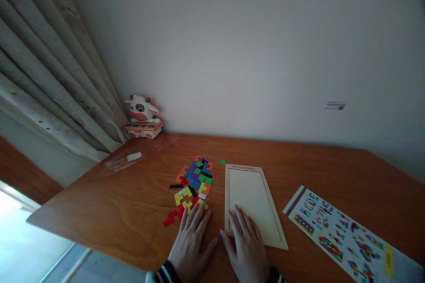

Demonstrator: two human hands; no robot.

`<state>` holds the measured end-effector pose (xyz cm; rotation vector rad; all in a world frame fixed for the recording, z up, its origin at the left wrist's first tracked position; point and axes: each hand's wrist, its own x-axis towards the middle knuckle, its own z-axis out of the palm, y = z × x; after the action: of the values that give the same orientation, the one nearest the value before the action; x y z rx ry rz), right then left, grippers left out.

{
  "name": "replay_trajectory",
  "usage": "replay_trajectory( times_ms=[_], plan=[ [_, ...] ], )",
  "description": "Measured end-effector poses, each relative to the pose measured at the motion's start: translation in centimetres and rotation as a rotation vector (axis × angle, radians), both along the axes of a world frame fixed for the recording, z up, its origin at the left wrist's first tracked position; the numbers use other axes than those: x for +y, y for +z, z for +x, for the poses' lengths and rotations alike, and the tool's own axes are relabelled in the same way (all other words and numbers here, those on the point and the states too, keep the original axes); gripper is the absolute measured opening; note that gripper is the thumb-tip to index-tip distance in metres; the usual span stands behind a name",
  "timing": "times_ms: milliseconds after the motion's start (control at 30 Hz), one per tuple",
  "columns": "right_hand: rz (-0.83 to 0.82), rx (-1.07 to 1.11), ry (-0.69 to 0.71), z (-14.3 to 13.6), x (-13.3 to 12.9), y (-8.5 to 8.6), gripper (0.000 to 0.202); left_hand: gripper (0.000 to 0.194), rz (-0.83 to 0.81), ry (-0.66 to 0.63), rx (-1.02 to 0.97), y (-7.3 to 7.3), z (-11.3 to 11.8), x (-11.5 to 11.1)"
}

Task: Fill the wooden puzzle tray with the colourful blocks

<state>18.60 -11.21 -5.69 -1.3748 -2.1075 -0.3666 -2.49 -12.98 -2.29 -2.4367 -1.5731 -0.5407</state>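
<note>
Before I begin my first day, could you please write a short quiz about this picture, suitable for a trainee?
1. Which hand lies partly over the wooden board: left or right?
2. True or false: the printed sheet lies to the right of the board.
3. What toy stands near the curtain?

Key:
1. The right hand; the left hand is at the coloured pieces.
2. True.
3. A cow toy.

Red, yellow, orange, green, blue, purple, black and white pieces (195, 177); pale beige board (246, 194); orange-brown worktop (126, 203).
</note>
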Motion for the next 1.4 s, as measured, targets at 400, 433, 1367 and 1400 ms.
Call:
replay_trajectory(
  times_ms=[400, 433, 1367, 1400],
  plan=[
    [-0.397, -0.072, 0.044, -2.2, 11.9, 6.8, 0.041, 0.040, 0.092, 0.193, -0.179, 0.4, -5.3, 0.6],
    [-0.405, -0.070, 0.019, -3.2, 13.8, 6.9, 0.043, 0.038, 0.067, 0.154, -0.154, 0.7, -5.1, 0.5],
    [0.016, -0.064, 0.105, 7.7, -3.7, 1.3, 0.040, 0.032, -0.010, 0.097, -0.090, 0.8, -5.2, 0.6],
    [0.015, -0.070, 0.111, 7.3, -3.8, 1.4, 0.039, 0.032, -0.013, 0.096, -0.089, 0.9, -5.1, 0.6]
  ],
)
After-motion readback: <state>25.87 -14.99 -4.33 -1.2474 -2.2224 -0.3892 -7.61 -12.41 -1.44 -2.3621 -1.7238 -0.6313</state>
